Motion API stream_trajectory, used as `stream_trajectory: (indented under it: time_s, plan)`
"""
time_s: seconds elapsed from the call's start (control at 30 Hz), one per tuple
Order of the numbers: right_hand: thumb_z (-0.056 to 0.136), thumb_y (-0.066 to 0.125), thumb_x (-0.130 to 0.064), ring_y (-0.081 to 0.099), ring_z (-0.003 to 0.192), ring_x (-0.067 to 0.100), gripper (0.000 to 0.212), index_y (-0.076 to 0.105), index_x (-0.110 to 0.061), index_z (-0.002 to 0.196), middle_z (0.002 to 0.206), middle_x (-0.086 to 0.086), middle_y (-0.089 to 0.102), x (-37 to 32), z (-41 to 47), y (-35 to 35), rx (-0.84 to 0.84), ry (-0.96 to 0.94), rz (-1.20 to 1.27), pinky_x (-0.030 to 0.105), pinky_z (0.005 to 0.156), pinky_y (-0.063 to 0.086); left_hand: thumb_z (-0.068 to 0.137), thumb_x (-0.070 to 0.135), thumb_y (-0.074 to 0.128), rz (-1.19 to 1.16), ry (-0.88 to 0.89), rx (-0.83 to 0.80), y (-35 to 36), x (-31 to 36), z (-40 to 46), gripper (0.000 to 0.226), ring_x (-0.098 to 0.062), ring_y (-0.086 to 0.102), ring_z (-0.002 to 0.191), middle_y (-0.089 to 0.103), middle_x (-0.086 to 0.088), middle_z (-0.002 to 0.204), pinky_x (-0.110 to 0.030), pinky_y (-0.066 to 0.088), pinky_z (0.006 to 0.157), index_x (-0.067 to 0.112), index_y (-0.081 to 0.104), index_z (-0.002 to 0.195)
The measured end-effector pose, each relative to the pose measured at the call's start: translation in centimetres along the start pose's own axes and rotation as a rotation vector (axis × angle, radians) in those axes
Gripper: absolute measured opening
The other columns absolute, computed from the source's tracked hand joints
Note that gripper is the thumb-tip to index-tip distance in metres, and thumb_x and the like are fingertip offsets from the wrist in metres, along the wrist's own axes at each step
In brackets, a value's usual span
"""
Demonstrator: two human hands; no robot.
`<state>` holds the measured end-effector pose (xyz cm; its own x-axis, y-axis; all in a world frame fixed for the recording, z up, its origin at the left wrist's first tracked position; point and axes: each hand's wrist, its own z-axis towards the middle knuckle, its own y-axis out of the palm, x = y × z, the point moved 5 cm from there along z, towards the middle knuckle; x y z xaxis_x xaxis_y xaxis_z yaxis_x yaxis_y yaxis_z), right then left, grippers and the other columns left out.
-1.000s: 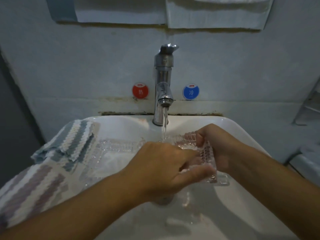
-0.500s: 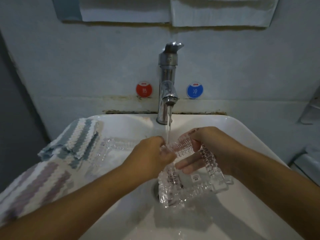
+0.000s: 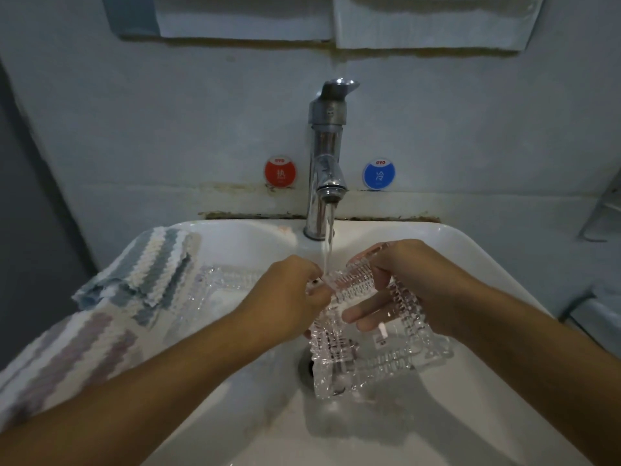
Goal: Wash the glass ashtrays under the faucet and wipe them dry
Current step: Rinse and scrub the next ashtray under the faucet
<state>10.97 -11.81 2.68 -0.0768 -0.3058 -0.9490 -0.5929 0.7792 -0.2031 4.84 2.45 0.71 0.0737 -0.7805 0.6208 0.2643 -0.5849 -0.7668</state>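
- Ashtrays, two of them, both of ribbed clear glass: one ashtray in hand (image 3: pixel 366 341) is held tilted over the middle of the sink (image 3: pixel 470 250), above the drain (image 3: pixel 307 366); a second ashtray (image 3: pixel 218 297) lies on the sink's left side, just beside the cloth.
- One faucet (image 3: pixel 327 156) stands at the back edge of the sink, and its water stream (image 3: pixel 327 240) falls onto the upper rim of the ashtray in hand.
- The left hand (image 3: pixel 289 297) reaches in from the lower left, its grip closed round the ashtray's upper left edge, fingers curled at the glass where the water lands.
- The right hand (image 3: pixel 413 284) comes from the right; its thumb lies over the upper rim and its fingers (image 3: pixel 363 314) reach inside the bowl, so its grip holds the ashtray too.
- One striped cloth (image 3: pixel 111 297), in grey, white and mauve bands, is draped over the sink's left edge.
- Two round stickers sit on the wall behind the faucet: a red sticker (image 3: pixel 280 171) to its left and a blue sticker (image 3: pixel 378 173) to its right.
- The left forearm crosses in front of the second ashtray and hides part of its right side.
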Motion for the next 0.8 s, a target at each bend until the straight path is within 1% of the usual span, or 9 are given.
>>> stream_trajectory:
  time_s: [0.13, 0.3, 0.37, 0.47, 0.53, 0.6, 0.7, 0.77, 0.8]
  plan:
    - [0.076, 0.037, 0.011, 0.07, 0.074, 0.054, 0.024, 0.053, 0.009, 0.093, 0.088, 0.03, 0.072, -0.1, -0.3, 0.2, 0.001, 0.005, 0.032, 0.054, 0.073, 0.06, 0.098, 0.023, 0.061, -0.096, -0.039, -0.023, 0.3, 0.1, -0.3, 0.024, 0.0, 0.056, 0.042, 0.057, 0.008, 0.072, -0.011, 0.039, 0.038, 0.024, 0.053, 0.076]
    - [0.076, 0.038, 0.01, 0.071, 0.071, 0.052, 0.02, 0.052, 0.004, 0.087, 0.081, 0.029, 0.07, 0.0, -0.4, 0.3, 0.027, 0.009, 0.068, 0.047, 0.065, 0.06, 0.101, 0.026, 0.054, -0.054, -0.032, 0.006, 0.4, 0.2, -0.3, 0.027, 0.0, 0.048, 0.048, 0.05, 0.01, 0.07, -0.011, 0.032, 0.044, 0.025, 0.049, 0.074]
    - [0.076, 0.038, 0.01, 0.071, 0.071, 0.051, 0.019, 0.053, 0.004, 0.086, 0.093, 0.029, 0.069, -0.1, -0.5, 0.1, 0.06, -0.009, 0.096, 0.044, 0.062, 0.06, 0.101, 0.031, 0.053, -0.146, -0.101, 0.025, 0.3, 0.1, -0.5, 0.007, -0.001, 0.054, 0.066, 0.055, 0.01, 0.086, -0.014, 0.039, 0.055, 0.025, 0.054, 0.099]
    - [0.076, 0.037, 0.013, 0.072, 0.076, 0.05, 0.022, 0.055, 0.011, 0.088, 0.096, 0.023, 0.072, -0.4, -0.3, -0.6, 0.1, -0.016, 0.175, 0.05, 0.073, 0.06, 0.099, 0.034, 0.057, -0.399, -0.339, -0.083, 0.8, 0.0, -1.5, 0.027, -0.012, 0.061, 0.086, 0.06, 0.005, 0.103, -0.027, 0.05, 0.065, 0.025, 0.046, 0.121]
    - [0.08, 0.036, 0.013, 0.072, 0.083, 0.049, 0.031, 0.056, 0.013, 0.104, 0.087, 0.026, 0.073, -0.4, -0.1, -1.2, 0.133, 0.025, 0.257, 0.051, 0.086, 0.058, 0.097, 0.032, 0.062, -0.508, -0.433, -0.265, 1.8, 0.6, -2.5, 0.026, -0.016, 0.068, 0.081, 0.069, -0.002, 0.101, -0.031, 0.056, 0.065, 0.02, 0.054, 0.118]
    - [0.085, 0.038, 0.009, 0.073, 0.084, 0.046, 0.033, 0.055, 0.012, 0.112, 0.083, 0.029, 0.073, -0.4, 0.0, -1.8, 0.171, 0.021, 0.282, 0.05, 0.087, 0.058, 0.099, 0.022, 0.06, -0.725, -0.459, -0.402, 3.0, 1.3, -3.2, 0.017, -0.022, 0.07, 0.067, 0.074, -0.01, 0.093, -0.032, 0.06, 0.058, 0.013, 0.061, 0.113]
    - [0.079, 0.036, 0.01, 0.074, 0.079, 0.046, 0.045, 0.052, 0.015, 0.122, 0.097, 0.033, 0.071, -0.3, -0.1, -1.9, 0.204, 0.003, 0.341, 0.047, 0.073, 0.061, 0.101, 0.004, 0.053, -0.897, -0.479, -0.379, 3.0, 1.2, -3.0, 0.011, -0.019, 0.066, 0.058, 0.068, -0.012, 0.075, -0.027, 0.057, 0.05, 0.001, 0.063, 0.102]
    - [0.073, 0.035, 0.011, 0.074, 0.076, 0.046, 0.056, 0.049, 0.015, 0.126, 0.121, 0.029, 0.061, -0.2, -0.1, -1.8, 0.204, -0.012, 0.364, 0.045, 0.066, 0.063, 0.101, -0.002, 0.048, -0.954, -0.51, -0.371, 2.7, 1.0, -2.7, 0.015, -0.018, 0.066, 0.057, 0.067, -0.013, 0.07, -0.027, 0.057, 0.051, -0.005, 0.061, 0.109]
    - [0.071, 0.035, 0.01, 0.074, 0.075, 0.046, 0.058, 0.048, 0.015, 0.128, 0.123, 0.028, 0.059, -0.2, -0.1, -1.7, 0.197, -0.018, 0.367, 0.045, 0.065, 0.064, 0.101, -0.003, 0.045, -0.968, -0.522, -0.376, 2.6, 1.0, -2.6, 0.016, -0.019, 0.066, 0.057, 0.066, -0.014, 0.07, -0.027, 0.057, 0.052, -0.006, 0.059, 0.11]
